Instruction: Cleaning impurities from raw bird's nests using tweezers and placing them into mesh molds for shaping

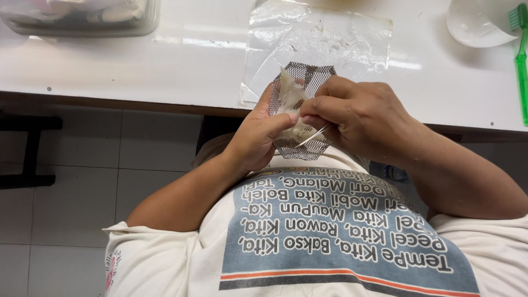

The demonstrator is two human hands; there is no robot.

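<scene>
My left hand (258, 140) holds a dark mesh piece (308, 80) with a pale whitish lump (290, 98) pressed against it, thumb on the lump. My right hand (360, 118) pinches a thin metal tool (312, 136), like tweezers or a needle, with its tip at the lump's lower part. Both hands meet in front of my chest, just below the edge of the white table (192, 66).
A clear plastic sheet (324, 38) with small specks lies on the table beyond the hands. A clear lidded container (82, 16) stands at the far left, a white bowl (478, 22) and a green toothbrush (521, 60) at the far right. Tiled floor lies below on the left.
</scene>
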